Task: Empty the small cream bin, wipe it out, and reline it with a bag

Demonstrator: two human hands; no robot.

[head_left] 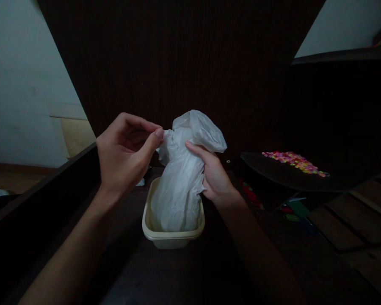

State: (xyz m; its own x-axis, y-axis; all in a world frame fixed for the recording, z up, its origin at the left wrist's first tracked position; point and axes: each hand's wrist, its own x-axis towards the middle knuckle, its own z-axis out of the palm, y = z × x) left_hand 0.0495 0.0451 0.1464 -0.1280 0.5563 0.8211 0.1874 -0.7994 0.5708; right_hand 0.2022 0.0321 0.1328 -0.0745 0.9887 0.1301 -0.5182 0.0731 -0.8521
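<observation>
A crumpled white plastic bag point(178, 186) stands upright with its lower part inside a cream-coloured rectangular tub point(174, 235). My left hand point(123, 154) pinches a small edge of the bag between thumb and forefinger, at its upper left. From the right side, my right hand point(214, 176) grips the bag's neck, with the thumb in front and the other fingers hidden behind it. Above the right thumb the bag's top puffs out and leans right. What the bag contains, if anything, cannot be seen.
The tub rests on a dark wooden surface point(139, 271) with a raised left edge point(44, 195) and a tall dark panel point(184, 55) behind. To the right, a dark curved shelf point(257, 167) holds many small colourful pieces point(295, 162). Slatted wood point(346, 224) lies at the lower right.
</observation>
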